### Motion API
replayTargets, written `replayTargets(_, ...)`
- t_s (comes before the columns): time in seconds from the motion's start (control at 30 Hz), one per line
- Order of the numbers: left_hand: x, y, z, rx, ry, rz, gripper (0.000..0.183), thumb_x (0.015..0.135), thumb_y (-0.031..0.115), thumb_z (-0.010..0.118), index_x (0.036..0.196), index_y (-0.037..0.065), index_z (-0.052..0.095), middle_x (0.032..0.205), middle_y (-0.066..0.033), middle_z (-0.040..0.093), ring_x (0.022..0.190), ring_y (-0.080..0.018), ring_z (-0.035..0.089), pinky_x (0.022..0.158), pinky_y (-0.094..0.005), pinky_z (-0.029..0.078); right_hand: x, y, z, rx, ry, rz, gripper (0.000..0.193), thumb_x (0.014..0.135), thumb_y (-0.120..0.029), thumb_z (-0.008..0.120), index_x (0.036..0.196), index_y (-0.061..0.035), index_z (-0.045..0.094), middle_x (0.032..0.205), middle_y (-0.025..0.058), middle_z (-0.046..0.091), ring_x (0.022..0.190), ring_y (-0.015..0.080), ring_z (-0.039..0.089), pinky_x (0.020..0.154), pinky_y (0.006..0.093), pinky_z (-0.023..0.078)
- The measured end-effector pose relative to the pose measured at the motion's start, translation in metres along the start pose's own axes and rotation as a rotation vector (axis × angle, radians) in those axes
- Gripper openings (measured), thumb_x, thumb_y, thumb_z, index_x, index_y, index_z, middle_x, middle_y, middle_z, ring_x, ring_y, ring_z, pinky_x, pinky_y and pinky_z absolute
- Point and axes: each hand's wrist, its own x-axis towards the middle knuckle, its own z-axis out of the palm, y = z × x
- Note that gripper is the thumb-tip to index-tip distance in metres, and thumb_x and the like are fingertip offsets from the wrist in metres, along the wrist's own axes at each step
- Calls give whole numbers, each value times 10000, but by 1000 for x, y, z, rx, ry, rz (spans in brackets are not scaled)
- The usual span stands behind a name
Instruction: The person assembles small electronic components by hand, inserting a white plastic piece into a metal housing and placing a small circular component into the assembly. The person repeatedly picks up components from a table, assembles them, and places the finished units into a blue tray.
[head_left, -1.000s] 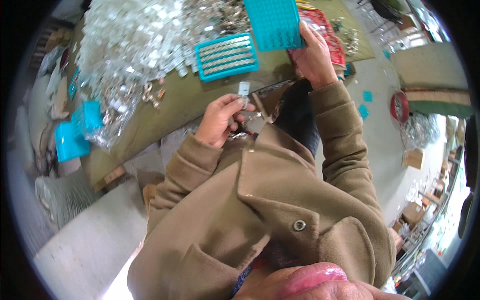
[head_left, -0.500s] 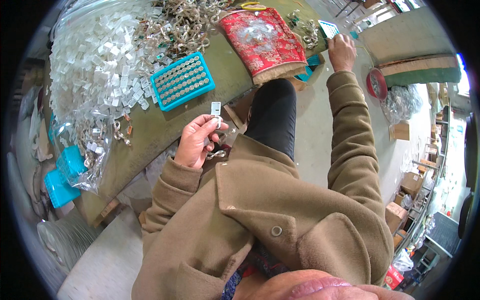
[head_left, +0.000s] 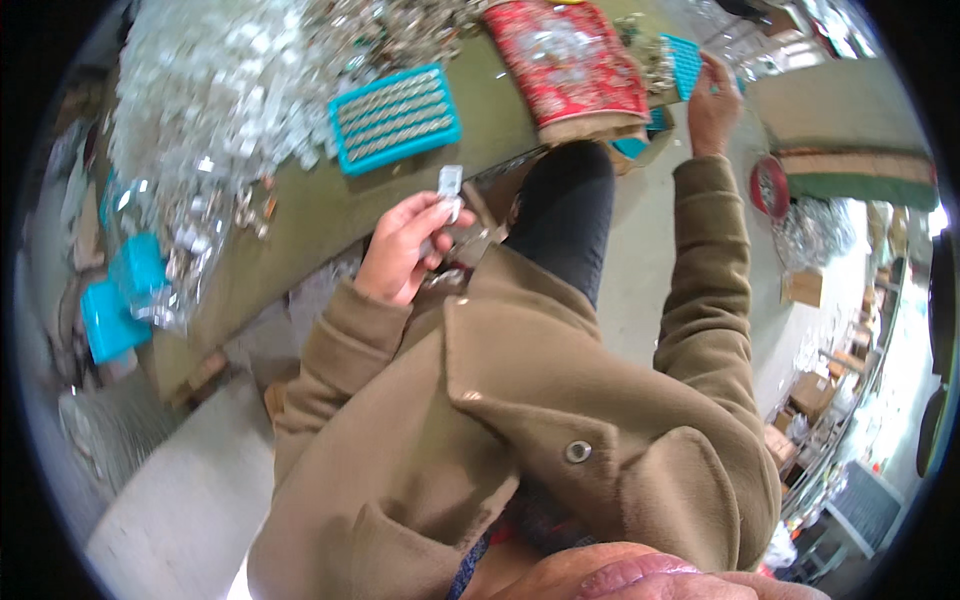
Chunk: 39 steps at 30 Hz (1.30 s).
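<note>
Between the thumb and fingers of my left hand (head_left: 405, 245) is a small clear rectangular piece (head_left: 451, 180), held upright near the table's front edge. A blue tray (head_left: 395, 142) with rows of round silvery pieces lies on the table just beyond that hand. Out to the far right, my right hand (head_left: 713, 110) is raised beside a second blue tray (head_left: 682, 62). Its fingers are blurred, so whether they hold anything is unclear. A red patterned cloth (head_left: 612, 95) with clear bits on it lies between the two trays.
A large heap of clear rectangular pieces (head_left: 210, 90) covers the table's left side, with metallic chain-like pieces (head_left: 400, 35) behind. Blue trays (head_left: 112, 320) and a clear plastic bag (head_left: 205, 245) are at the left edge. A red bowl (head_left: 768, 187) stands on the right.
The view has shifted, so the table sits higher in the picture. My right hand has moved a little right of the far tray's near edge. My left hand keeps its clear piece.
</note>
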Motion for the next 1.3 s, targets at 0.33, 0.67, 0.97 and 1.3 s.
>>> replayTargets(0.33,-14,0,-8,-141,151,73,130,952,202,579,999,82,600,912,-39,675,673,-6,554,481,-134,399,-85,-181,50,667,-759,50,119,909,-86,630,976,10,652,859,8,642,746,73,597,695,219,495)
replayTargets(0.67,-18,11,-11,-51,223,106,134,949,202,578,1013,89,614,998,-71,696,852,-55,655,505,-141,410,-107,-203,67,324,-594,-355,109,842,-92,684,940,-51,662,870,78,628,733,220,636,659,293,507)
replayTargets(0.97,-16,21,-9,-123,171,142,166,940,162,578,1079,80,616,1057,-69,692,976,-92,655,542,-136,439,-101,-214,65,248,-734,-314,132,854,-82,651,983,-54,648,906,120,630,770,282,646,669,339,509)
replayTargets(1.3,-10,26,-6,-100,141,209,194,923,163,619,1088,62,633,1041,-55,693,955,-101,666,544,-127,451,-115,-209,52,867,-845,86,131,912,-18,614,1039,12,609,966,0,625,921,56,574,812,205,479)
